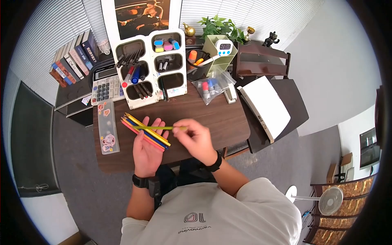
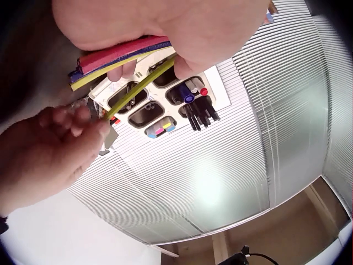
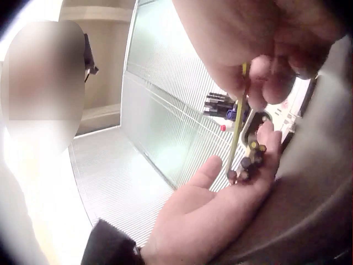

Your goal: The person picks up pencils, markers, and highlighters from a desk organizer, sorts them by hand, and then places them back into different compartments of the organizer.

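Observation:
My left hand (image 1: 148,157) is palm up, with several coloured pencils (image 1: 157,139) in yellow, blue, orange and pink lying across its palm and fingers. In the right wrist view its thumb stands out to the side of the bundle. My right hand (image 1: 197,139) pinches one end of a yellow-green pencil (image 1: 159,128) between thumb and fingers. That pencil slants over the bundle, its far end close to the left thumb. From the left wrist view, the yellow-green pencil (image 2: 140,87) runs from the right hand (image 2: 60,149) up towards the left hand (image 2: 176,30).
A translucent pencil case (image 1: 107,126) with stickers lies on the brown table (image 1: 220,118), left of the hands. Behind them stands a white pen organizer (image 1: 153,69). A calculator (image 1: 107,89), a plastic bag of bottles (image 1: 211,87) and a white box (image 1: 265,108) are around.

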`<state>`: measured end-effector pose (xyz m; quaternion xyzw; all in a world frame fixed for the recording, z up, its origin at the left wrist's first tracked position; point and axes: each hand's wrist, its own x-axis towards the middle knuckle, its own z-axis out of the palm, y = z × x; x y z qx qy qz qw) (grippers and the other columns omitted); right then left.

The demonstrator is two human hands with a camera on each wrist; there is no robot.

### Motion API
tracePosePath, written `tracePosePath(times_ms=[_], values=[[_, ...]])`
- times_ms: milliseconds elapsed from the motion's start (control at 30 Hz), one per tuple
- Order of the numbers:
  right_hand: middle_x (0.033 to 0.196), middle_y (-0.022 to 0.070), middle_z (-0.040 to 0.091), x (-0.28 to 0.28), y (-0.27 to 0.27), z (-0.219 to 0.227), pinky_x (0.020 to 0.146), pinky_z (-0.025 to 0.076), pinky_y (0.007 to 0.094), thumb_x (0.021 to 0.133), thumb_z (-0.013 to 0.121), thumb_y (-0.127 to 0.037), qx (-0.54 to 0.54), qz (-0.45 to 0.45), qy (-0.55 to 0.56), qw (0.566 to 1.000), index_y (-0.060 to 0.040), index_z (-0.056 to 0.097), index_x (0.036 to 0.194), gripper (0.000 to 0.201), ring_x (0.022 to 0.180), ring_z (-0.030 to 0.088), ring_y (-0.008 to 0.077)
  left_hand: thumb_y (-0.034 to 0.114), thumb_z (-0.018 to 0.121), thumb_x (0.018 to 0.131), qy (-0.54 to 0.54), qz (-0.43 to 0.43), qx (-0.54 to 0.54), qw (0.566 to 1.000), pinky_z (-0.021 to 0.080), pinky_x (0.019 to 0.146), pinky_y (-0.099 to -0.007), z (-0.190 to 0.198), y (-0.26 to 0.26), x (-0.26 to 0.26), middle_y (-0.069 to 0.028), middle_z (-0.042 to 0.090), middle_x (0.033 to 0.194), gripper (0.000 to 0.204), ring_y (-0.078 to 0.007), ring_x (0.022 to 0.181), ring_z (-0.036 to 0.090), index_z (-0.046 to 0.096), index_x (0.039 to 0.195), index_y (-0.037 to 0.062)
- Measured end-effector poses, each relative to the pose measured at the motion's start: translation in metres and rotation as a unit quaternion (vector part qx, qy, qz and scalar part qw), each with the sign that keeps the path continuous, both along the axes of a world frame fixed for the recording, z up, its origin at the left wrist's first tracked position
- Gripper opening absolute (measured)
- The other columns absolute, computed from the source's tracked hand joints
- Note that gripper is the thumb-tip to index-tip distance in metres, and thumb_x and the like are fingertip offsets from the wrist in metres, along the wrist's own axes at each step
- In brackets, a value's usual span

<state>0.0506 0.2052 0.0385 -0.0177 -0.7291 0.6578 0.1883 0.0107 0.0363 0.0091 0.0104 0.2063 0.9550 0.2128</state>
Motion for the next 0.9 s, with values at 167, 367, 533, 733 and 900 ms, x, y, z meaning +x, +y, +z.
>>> tracePosePath(times_ms=[167, 367, 533, 733, 900], values=[[0.093, 0.0097, 0.074, 0.007, 0.036, 0.006, 0.072, 0.055, 0.0247, 0.102, 0.062, -0.002, -0.196, -0.032, 0.114, 0.973, -0.0009, 0.064, 0.117, 0.015, 0.080, 0.070, 0.0127, 0.035, 0.046, 0.108, -0.019, -0.020, -0.019, 0.999, 0.034, 0.117, -0.0569, 0.005, -0.002, 0.001, -0.0205, 0.036, 0.161, 0.058, -0.0326, 0.149, 0.037, 0.029, 0.159, 0.0141], [0.103, 0.0110, 0.074, 0.003, 0.041, 0.024, 0.082, 0.057, 0.0276, 0.102, 0.060, 0.000, -0.100, -0.090, 0.118, 0.984, -0.0008, 0.063, 0.123, 0.022, 0.090, 0.071, 0.0146, 0.035, 0.047, 0.107, -0.027, -0.016, -0.021, 0.999, 0.033, 0.117, -0.0573, 0.004, -0.001, 0.000, -0.0204, 0.031, 0.164, 0.059, -0.0329, 0.152, 0.032, 0.027, 0.159, 0.0144], [0.122, 0.0134, 0.071, -0.022, 0.027, 0.009, 0.080, 0.056, 0.0272, 0.096, 0.066, 0.000, 0.005, -0.025, 0.041, 0.999, -0.0030, 0.058, 0.138, 0.042, 0.098, 0.070, 0.0126, 0.033, 0.046, 0.107, -0.029, -0.009, -0.011, 0.999, 0.033, 0.118, -0.0551, 0.002, -0.001, 0.001, -0.0206, 0.034, 0.162, 0.055, -0.0329, 0.150, 0.035, 0.031, 0.156, 0.0125], [0.123, 0.0138, 0.069, -0.051, 0.013, 0.011, 0.076, 0.056, 0.0289, 0.093, 0.065, -0.002, 0.073, 0.010, 0.007, 0.997, -0.0028, 0.055, 0.139, 0.047, 0.097, 0.071, 0.0166, 0.033, 0.044, 0.108, -0.031, 0.002, -0.010, 0.999, 0.033, 0.119, -0.0520, 0.000, -0.001, 0.000, -0.0218, 0.037, 0.161, 0.052, -0.0330, 0.147, 0.040, 0.035, 0.155, 0.0104], [0.119, 0.0139, 0.069, -0.058, 0.009, 0.011, 0.077, 0.056, 0.0306, 0.092, 0.061, -0.001, 0.103, 0.020, -0.006, 0.994, -0.0022, 0.054, 0.138, 0.046, 0.098, 0.071, 0.0190, 0.033, 0.044, 0.108, -0.026, 0.004, -0.005, 1.000, 0.033, 0.119, -0.0516, 0.000, -0.002, 0.001, -0.0223, 0.037, 0.161, 0.053, -0.0330, 0.146, 0.041, 0.034, 0.155, 0.0101]])
